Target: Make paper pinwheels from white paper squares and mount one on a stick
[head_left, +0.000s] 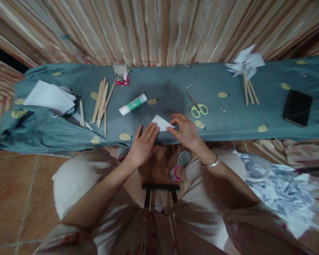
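A small white sheet of paper point(162, 122), folded into a triangle, lies at the front edge of the cloth-covered table. My left hand point(145, 143) rests on its left corner, fingers stretched out flat. At the right corner, my right hand point(185, 130) pinches the paper between thumb and fingers. Beyond the paper, to the left, lies a glue stick point(133, 104) with a green label. Scissors point(198, 107) with light green handles lie beyond my right hand, blades pointing away from me.
Left are wooden sticks point(100, 101), an open red box point(121, 78) of small metal pieces and white paper sheets point(50, 97). Paper pinwheels point(246, 63) on sticks and a black phone-like object point(297, 108) lie right. A bag of paper scraps point(284, 191) sits below, right.
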A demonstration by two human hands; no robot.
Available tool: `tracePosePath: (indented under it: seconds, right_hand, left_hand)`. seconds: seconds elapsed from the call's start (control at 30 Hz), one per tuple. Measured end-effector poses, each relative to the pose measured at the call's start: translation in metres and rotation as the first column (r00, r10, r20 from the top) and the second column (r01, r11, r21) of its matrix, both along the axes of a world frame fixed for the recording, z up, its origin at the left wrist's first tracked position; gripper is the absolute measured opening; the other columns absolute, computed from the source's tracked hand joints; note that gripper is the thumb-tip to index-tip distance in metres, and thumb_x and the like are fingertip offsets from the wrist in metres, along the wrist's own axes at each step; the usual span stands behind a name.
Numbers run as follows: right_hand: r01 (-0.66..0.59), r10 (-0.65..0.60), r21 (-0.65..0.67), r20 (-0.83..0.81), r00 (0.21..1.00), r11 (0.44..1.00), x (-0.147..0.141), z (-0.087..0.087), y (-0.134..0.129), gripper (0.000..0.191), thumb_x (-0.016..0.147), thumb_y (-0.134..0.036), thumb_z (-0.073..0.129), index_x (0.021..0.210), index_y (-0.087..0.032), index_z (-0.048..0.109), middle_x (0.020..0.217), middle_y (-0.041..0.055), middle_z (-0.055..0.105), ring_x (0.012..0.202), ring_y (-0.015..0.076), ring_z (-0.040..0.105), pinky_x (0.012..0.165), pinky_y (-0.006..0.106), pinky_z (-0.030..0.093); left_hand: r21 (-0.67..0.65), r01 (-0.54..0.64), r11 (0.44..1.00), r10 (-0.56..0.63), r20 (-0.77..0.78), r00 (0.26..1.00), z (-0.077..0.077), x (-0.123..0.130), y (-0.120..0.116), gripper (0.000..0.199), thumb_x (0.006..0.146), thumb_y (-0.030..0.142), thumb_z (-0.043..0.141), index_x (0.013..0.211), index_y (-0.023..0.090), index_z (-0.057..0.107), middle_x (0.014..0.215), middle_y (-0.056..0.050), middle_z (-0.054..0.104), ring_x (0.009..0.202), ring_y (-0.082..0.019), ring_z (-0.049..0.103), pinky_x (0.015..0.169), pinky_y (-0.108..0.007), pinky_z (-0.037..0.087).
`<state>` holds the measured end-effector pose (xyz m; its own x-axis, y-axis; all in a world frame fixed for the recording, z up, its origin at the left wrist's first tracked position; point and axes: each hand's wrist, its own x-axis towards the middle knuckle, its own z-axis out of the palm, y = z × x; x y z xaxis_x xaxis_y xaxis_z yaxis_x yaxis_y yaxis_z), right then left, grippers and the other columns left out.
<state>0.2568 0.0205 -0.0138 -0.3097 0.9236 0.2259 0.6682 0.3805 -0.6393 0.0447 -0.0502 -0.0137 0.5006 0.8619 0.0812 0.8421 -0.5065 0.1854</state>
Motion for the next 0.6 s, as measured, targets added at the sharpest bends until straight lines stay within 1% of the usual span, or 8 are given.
tracePosePath:
  seconds: [0.17,0.33,0.43,0.6]
  right_hand:
    - [-0.038,0.038,-0.018,-0.006,0.999,0.999,0.005,-0.001,0.003,0.002,0.082,-0.022,0.063,0.083,-0.023,0.063,0.120,0.0112,0.068,0.111,0.0284,0.062,0.101,0.047,0.047]
    - [-0.081,0.080,-0.025,-0.008,0.997,0.996,0.009,-0.001,0.006,0.009,0.082,-0.016,0.058,0.085,-0.023,0.062,0.120,0.0113,0.067,0.113,0.0273,0.062,0.102,0.046,0.046]
    - [-0.095,0.095,-0.019,-0.008,0.995,0.995,0.010,-0.001,0.007,0.010,0.082,-0.014,0.057,0.085,-0.023,0.062,0.120,0.0119,0.067,0.114,0.0275,0.061,0.104,0.047,0.045]
    - [-0.103,0.102,-0.031,-0.020,0.995,0.994,0.010,-0.001,0.008,0.010,0.082,-0.014,0.056,0.084,-0.023,0.061,0.120,0.0116,0.067,0.114,0.0272,0.062,0.102,0.048,0.046]
  left_hand:
    - [0.008,-0.027,1.000,0.027,0.009,1.000,0.000,-0.009,-0.006,0.061,0.095,0.022,0.049,0.152,0.007,0.034,0.159,-0.021,0.035,0.152,-0.030,0.028,0.123,-0.057,0.021]
    - [0.011,-0.043,0.999,0.043,-0.002,0.999,0.003,-0.012,-0.008,0.060,0.095,0.022,0.050,0.151,0.006,0.036,0.159,-0.021,0.036,0.151,-0.031,0.030,0.122,-0.056,0.022]
    - [0.001,-0.047,0.999,0.047,-0.009,0.999,0.005,-0.014,-0.009,0.061,0.093,0.020,0.050,0.151,0.006,0.036,0.158,-0.022,0.037,0.150,-0.031,0.031,0.122,-0.057,0.023]
    - [-0.007,-0.095,0.995,0.095,-0.024,0.995,0.007,-0.019,-0.015,0.062,0.091,0.018,0.051,0.151,0.006,0.036,0.158,-0.021,0.037,0.150,-0.032,0.032,0.122,-0.056,0.023]
